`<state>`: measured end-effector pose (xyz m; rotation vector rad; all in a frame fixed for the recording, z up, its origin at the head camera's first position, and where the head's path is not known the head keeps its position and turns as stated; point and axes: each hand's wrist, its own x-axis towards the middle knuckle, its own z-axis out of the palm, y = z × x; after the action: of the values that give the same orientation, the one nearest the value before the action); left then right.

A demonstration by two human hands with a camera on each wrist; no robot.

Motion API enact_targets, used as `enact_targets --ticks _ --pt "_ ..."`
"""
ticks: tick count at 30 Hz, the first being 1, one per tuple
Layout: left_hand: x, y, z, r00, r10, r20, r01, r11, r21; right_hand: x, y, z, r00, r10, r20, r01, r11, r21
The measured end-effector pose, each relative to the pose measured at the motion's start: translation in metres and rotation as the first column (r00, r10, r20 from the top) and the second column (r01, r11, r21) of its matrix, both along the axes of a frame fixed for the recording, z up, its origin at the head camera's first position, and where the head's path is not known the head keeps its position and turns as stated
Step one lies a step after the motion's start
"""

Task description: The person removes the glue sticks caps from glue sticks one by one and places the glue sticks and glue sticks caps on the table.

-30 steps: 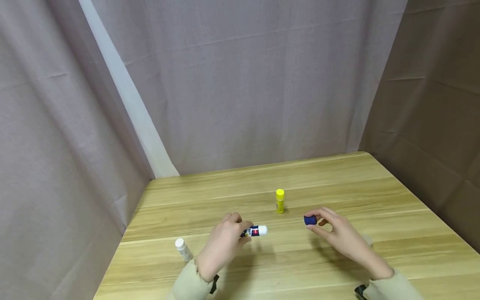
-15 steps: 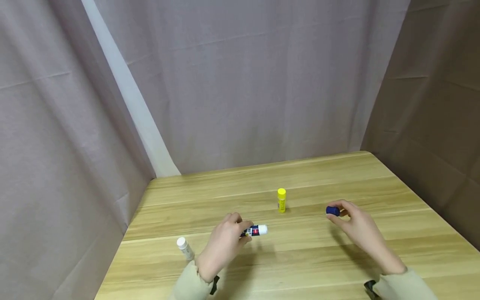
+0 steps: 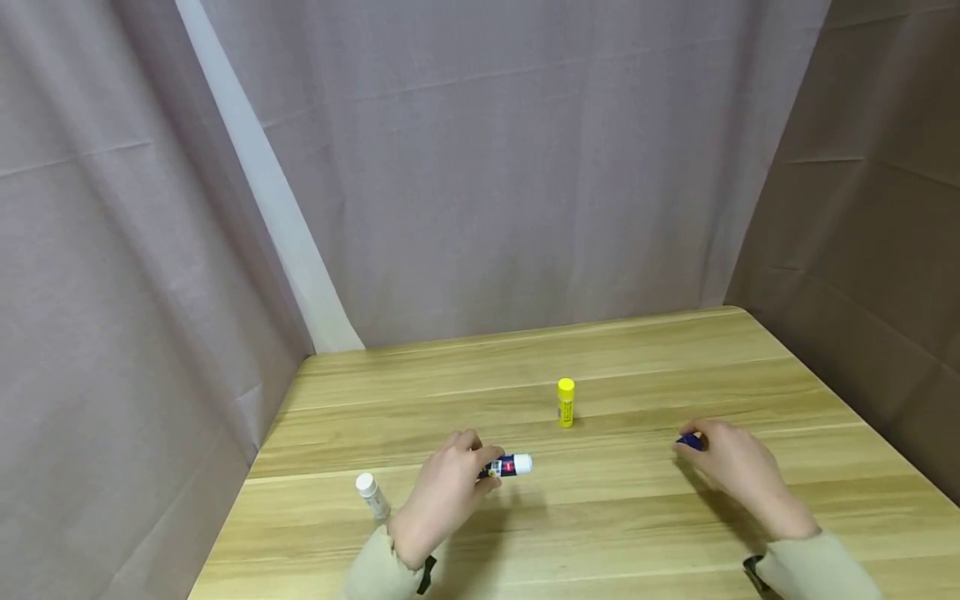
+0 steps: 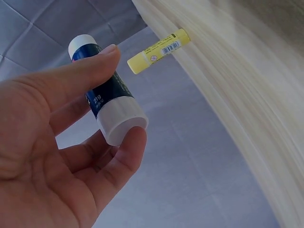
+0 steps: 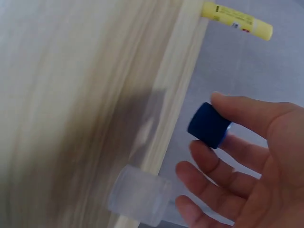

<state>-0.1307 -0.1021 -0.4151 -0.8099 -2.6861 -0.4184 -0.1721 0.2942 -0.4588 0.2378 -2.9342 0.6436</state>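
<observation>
Left hand (image 3: 442, 498): grips the uncapped glue stick (image 3: 508, 466) above the table (image 3: 645, 517).
Right hand (image 3: 738, 477): pinches the blue cap (image 5: 209, 125).

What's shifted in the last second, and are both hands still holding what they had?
The right hand has carried the blue cap rightward, away from the open glue stick, and lower toward the table. It still pinches the cap. The left hand still grips the glue stick in place. The yellow glue stick and white bottle stayed put.

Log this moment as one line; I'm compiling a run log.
left hand: holds blue glue stick, uncapped | right hand: pinches blue cap | yellow glue stick: upright on table
</observation>
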Motion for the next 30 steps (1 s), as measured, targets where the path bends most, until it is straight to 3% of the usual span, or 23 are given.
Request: enact_targets --ticks 11,30 --pt "0.0 -0.001 -0.001 1.0 0.005 0.009 -0.005 1.0 0.001 -0.01 0.01 -0.007 0.985 0.015 0.172 -0.028 0.997 0.076" --pt "0.0 0.0 -0.002 1.0 0.017 0.015 -0.016 1.0 -0.008 -0.014 0.012 -0.009 0.984 0.03 0.178 -0.045 0.995 0.086"
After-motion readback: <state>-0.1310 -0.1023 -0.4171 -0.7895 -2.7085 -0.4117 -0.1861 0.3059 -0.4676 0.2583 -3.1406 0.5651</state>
